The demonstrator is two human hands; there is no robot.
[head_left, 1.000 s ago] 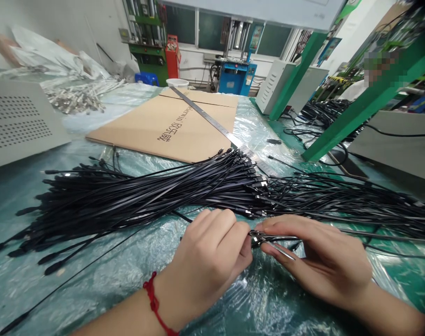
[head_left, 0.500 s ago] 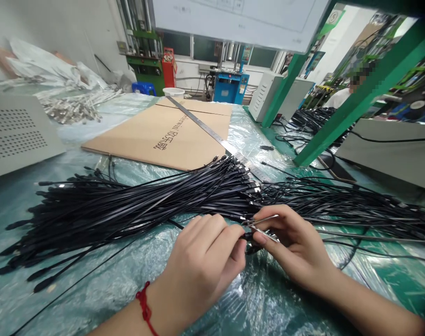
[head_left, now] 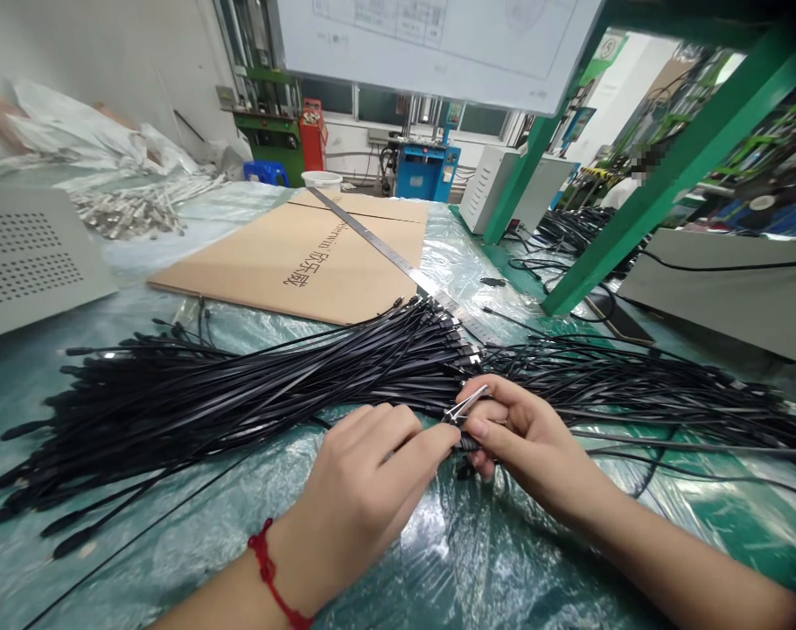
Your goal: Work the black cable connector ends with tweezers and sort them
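Left hand (head_left: 372, 477) pinches a black cable end (head_left: 460, 441) between thumb and forefinger. Right hand (head_left: 533, 437) grasps metal tweezers (head_left: 464, 404), their tips at that end. The cable bundle (head_left: 254, 385) lies at 10 o'clock of the hands, a cardboard sheet (head_left: 293, 254) at 12.

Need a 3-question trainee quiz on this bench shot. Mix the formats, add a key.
1. True or false: the steel ruler lies across the cardboard sheet.
2. Which wrist wears the red cord? A left; B right; C neither.
3. Fill in: the right hand holds a thin metal ____ at the cable end that the left hand pinches, just in front of the black cable bundle.
Key: 1 true. 2 A. 3 tweezers, going by their look.
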